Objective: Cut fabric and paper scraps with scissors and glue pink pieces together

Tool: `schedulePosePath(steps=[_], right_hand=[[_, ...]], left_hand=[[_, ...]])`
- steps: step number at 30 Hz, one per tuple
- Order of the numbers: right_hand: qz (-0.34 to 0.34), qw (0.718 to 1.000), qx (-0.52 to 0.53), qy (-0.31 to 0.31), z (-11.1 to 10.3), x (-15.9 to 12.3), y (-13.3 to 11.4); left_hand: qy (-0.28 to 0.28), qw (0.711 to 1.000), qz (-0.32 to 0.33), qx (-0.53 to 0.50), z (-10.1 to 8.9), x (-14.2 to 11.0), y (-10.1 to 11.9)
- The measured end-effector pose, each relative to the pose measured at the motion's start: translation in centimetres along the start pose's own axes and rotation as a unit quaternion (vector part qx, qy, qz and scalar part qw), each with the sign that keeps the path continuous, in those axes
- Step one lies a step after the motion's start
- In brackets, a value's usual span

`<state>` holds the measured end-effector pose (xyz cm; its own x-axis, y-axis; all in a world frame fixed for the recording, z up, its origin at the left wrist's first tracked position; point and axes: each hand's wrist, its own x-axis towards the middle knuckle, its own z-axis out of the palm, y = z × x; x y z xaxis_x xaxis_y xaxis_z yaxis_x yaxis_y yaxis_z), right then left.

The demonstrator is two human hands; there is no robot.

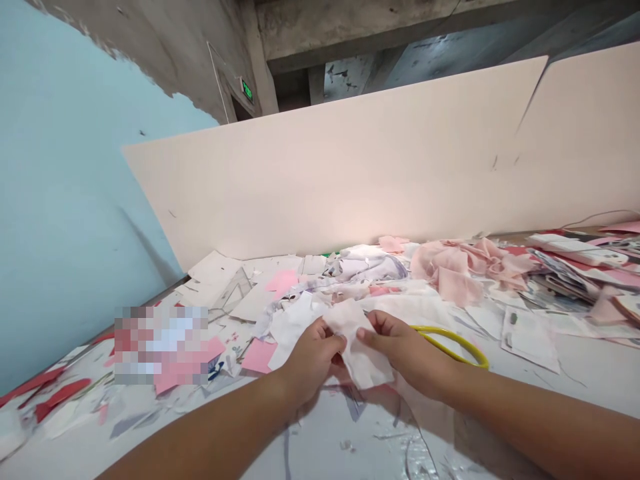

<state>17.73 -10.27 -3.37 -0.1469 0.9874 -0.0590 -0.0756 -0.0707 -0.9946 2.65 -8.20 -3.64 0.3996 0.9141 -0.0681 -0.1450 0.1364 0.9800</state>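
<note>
A small piece of white cloth [367,363] is stretched between my two hands above the table. My left hand [311,355] pinches its left edge between thumb and fingers. On the other side, my right hand [409,347] grips the upper right edge, thumb on top. Partly hidden behind my right wrist is a yellow loop handle [463,343], which looks like that of scissors; the blades do not show. Below and beyond the cloth lie more white fabric pieces [295,323] and a pink square [259,355].
Scraps cover much of the white table [240,440]. A heap of pink fabric [460,267] and a stack of mixed pieces [575,273] lie at the back right. Red scraps [63,398] lie at left. A pale panel [350,180] stands along the back, beside a blue wall [65,187].
</note>
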Motion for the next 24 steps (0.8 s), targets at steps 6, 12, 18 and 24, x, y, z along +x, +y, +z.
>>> schedulePosePath(steps=[6, 12, 18, 24], right_hand=[[0.039, 0.987, 0.153, 0.001, 0.0, 0.0, -0.4], [0.022, 0.99, 0.142, -0.011, 0.2, -0.1, -0.4], [0.012, 0.994, 0.106, -0.007, -0.1, 0.2, 0.0], [-0.026, 0.999, 0.027, 0.006, -0.3, 0.2, -0.2]], left_hand=[[0.032, 0.999, 0.008, 0.008, -0.6, 0.7, -0.2], [0.067, 0.994, 0.068, 0.055, -0.7, 0.8, -0.5], [0.05, 0.996, 0.058, 0.037, -1.1, 1.1, -0.8], [0.052, 0.994, 0.083, 0.044, -1.5, 1.3, -1.1]])
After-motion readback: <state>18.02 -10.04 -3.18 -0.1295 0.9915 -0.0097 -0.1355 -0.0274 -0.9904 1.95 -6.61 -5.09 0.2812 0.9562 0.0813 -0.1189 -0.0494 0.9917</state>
